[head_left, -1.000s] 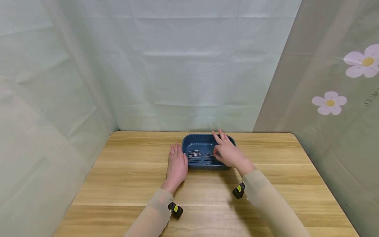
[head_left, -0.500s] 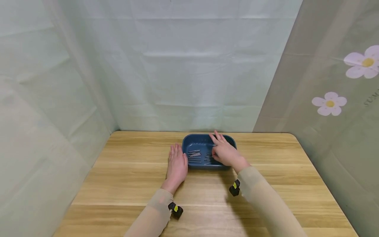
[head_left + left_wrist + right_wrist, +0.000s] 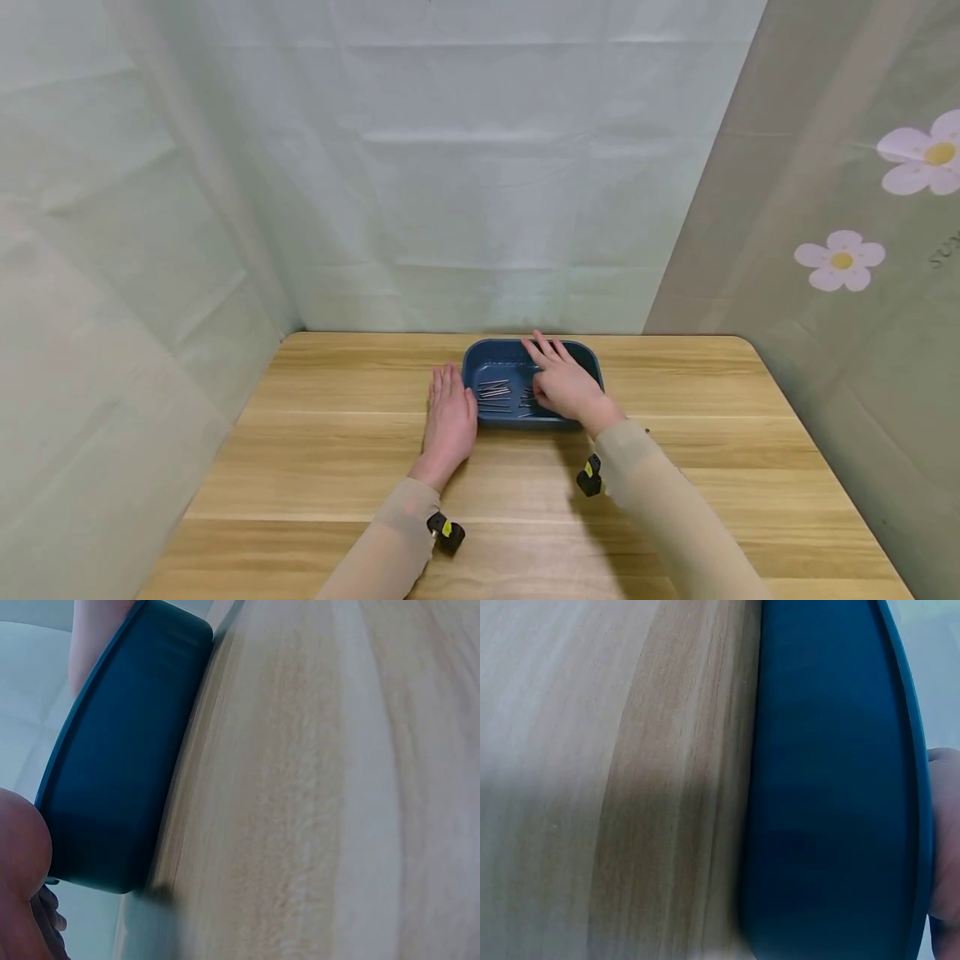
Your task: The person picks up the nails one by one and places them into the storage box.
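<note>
A dark blue rectangular tray [image 3: 525, 424] stands on the wooden table. Inside it lie several thin metal nails [image 3: 493, 393] in a left group and more nails [image 3: 527, 398] to the right. My left hand [image 3: 450, 417] rests along the tray's left end, its fingers straight and together. Over the tray's right half, my right hand [image 3: 566, 387] brings thumb and index finger together at the right group and pinches a nail there; its other fingers stretch toward the far rim. The pinched tips are mostly hidden by the hand. Both wrist views show mainly the tray's outer wall [image 3: 120, 750].
The tray sits close to the back edge of the wooden table [image 3: 337, 467], in front of a pale green curtain [image 3: 480, 183]. A flower-printed curtain [image 3: 810, 192] hangs on the right. Wrist cameras [image 3: 447, 533] hang below both sleeves.
My right hand has shifted slightly left inside the tray, covering more of the right group of nails. My left hand stays in place at the tray's left end.
</note>
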`<state>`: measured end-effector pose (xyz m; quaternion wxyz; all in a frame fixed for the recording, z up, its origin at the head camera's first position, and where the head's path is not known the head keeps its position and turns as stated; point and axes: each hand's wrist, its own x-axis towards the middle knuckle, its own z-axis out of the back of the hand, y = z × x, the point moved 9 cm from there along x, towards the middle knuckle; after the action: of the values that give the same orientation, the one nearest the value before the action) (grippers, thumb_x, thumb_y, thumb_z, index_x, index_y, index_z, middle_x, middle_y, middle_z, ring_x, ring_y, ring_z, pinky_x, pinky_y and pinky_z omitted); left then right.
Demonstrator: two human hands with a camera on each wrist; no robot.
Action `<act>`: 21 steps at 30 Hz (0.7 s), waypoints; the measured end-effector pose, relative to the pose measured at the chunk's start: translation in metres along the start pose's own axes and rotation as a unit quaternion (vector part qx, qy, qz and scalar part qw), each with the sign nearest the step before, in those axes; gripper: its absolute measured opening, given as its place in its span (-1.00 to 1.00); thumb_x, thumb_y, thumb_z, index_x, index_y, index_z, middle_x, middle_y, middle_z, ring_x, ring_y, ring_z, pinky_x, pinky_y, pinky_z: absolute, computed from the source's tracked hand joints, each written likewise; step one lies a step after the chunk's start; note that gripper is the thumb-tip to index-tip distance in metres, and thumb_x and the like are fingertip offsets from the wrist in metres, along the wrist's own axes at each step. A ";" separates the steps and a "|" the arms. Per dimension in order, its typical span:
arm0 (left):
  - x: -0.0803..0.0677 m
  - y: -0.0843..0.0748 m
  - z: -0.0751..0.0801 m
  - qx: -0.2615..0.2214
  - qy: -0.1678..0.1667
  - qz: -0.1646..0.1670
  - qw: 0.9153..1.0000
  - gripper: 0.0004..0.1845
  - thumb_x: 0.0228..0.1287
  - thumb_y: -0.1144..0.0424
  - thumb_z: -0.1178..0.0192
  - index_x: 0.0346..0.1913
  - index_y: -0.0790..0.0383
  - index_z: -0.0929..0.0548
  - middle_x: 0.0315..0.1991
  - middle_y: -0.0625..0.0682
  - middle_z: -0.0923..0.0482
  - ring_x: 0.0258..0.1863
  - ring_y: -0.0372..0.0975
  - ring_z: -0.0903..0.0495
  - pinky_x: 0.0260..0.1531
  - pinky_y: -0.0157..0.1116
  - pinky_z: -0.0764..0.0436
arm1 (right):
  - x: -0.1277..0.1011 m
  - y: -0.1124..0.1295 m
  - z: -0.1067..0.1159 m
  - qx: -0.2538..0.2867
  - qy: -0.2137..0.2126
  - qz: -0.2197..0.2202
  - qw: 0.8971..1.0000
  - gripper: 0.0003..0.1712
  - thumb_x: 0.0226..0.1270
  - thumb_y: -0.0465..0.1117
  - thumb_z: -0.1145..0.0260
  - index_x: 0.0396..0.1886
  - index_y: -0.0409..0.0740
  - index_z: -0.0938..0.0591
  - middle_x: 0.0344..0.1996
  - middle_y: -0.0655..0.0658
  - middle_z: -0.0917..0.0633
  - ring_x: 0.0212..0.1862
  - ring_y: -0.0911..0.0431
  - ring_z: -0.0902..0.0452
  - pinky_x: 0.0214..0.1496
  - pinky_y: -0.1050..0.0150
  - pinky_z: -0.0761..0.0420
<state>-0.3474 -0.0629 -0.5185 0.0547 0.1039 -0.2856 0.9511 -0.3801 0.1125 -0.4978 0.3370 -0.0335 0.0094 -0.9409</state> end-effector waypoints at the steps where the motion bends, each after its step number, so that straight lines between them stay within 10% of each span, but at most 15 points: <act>1: 0.000 0.000 0.000 0.000 0.000 -0.001 1.000 -0.40 0.73 0.22 0.09 0.56 0.63 -0.22 0.62 0.46 -0.14 0.66 0.27 0.01 0.61 0.15 -0.06 | 0.000 0.000 0.000 -0.002 -0.001 0.000 1.000 -0.67 0.41 -0.26 -0.43 -0.59 0.07 -0.65 0.71 -0.32 -0.08 0.73 -0.25 0.28 0.69 -0.22 0.07; 21: 0.002 0.001 0.003 0.001 -0.005 0.000 1.000 -0.40 0.71 0.24 0.09 0.56 0.64 -0.23 0.61 0.47 -0.16 0.66 0.28 -0.02 0.61 0.16 -0.08 | 0.002 -0.001 0.003 0.019 -0.012 -0.008 1.000 -0.72 0.40 -0.26 -0.47 -0.54 0.09 -0.71 0.69 -0.35 -0.13 0.72 -0.30 0.21 0.68 -0.23 0.03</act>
<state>-0.3485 -0.0657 -0.5160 0.0531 0.1083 -0.2847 0.9510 -0.3823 0.1122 -0.4948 0.3299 -0.0386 -0.0130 -0.9431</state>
